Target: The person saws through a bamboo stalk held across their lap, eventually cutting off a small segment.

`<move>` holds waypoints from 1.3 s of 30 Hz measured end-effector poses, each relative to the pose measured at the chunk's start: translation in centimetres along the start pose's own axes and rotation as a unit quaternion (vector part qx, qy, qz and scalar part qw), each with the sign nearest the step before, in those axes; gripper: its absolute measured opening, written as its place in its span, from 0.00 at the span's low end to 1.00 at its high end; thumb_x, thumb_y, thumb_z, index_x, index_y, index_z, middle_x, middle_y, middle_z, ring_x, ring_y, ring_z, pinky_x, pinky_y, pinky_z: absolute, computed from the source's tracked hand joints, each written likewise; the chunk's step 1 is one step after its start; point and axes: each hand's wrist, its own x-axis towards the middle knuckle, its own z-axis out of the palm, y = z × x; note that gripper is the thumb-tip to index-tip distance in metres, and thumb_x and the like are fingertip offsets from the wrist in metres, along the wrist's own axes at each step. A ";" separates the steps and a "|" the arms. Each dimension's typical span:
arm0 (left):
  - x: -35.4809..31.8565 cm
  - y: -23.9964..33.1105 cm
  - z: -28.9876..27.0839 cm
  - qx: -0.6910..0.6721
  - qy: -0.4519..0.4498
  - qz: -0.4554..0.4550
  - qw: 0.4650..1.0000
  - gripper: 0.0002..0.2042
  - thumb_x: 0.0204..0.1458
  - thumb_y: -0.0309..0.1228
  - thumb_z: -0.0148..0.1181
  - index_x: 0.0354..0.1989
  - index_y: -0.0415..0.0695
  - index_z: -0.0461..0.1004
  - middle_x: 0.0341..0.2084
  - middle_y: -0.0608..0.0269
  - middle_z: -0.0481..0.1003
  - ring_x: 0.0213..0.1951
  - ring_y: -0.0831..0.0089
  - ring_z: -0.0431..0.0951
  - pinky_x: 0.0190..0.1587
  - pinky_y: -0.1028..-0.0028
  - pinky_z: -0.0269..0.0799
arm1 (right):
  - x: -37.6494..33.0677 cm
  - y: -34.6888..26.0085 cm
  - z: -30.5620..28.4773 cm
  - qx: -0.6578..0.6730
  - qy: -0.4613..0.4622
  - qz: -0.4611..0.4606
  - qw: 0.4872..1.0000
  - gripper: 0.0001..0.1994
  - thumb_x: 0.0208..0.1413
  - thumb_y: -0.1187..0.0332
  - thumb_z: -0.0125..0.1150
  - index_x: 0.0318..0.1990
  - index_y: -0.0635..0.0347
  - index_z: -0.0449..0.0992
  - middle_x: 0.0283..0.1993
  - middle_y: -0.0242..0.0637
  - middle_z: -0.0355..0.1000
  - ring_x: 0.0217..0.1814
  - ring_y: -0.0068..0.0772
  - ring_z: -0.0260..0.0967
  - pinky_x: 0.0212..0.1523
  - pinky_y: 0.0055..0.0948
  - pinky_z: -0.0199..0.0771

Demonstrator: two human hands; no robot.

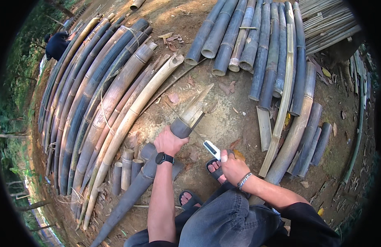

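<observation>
A dark bamboo pole (130,206) slants up from the lower left, its far end split into a pale, jagged point. My left hand (169,143) is closed over the pole just below the split part. In my right hand (233,168), held closed above my foot, is a white-handled saw (211,149) with a dark inset in the grip. Its thin blade shows almost edge-on and seems to run up-left across the split end; whether it touches the bamboo I cannot tell. Short bamboo pieces (127,168) stand beside the pole, by my left forearm.
Long bamboo poles (116,88) lie stacked on the left. More poles (229,37) lie at the far middle and right, with a split strip (277,136) over them. Thin bamboo sticks (328,22) are piled far right. Another person (56,46) is at the far left.
</observation>
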 end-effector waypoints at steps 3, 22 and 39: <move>0.3 0.3 -0.6 0.005 -0.017 0.000 1.000 0.36 0.25 0.56 0.73 0.40 0.39 0.77 0.34 0.46 0.82 0.38 0.52 0.83 0.43 0.60 0.77 | -3.0 -0.2 -1.6 -0.012 -0.033 0.022 0.999 0.30 0.57 0.61 0.64 0.56 0.72 0.56 0.37 0.58 0.71 0.32 0.60 0.78 0.31 0.48 0.81; 0.1 0.1 -0.9 0.012 -0.013 -0.004 1.000 0.35 0.28 0.53 0.72 0.42 0.38 0.76 0.35 0.45 0.82 0.38 0.50 0.83 0.43 0.60 0.78 | -3.9 0.1 -1.3 0.020 -0.031 0.044 0.998 0.25 0.61 0.60 0.58 0.55 0.71 0.59 0.36 0.58 0.72 0.32 0.58 0.79 0.30 0.48 0.81; 0.5 0.0 0.0 0.012 -0.003 -0.004 1.000 0.36 0.25 0.57 0.72 0.40 0.40 0.77 0.31 0.48 0.82 0.36 0.53 0.83 0.42 0.59 0.78 | 2.5 -0.6 0.1 0.094 -0.014 0.006 0.995 0.18 0.66 0.63 0.48 0.54 0.70 0.60 0.33 0.59 0.72 0.32 0.62 0.78 0.31 0.50 0.81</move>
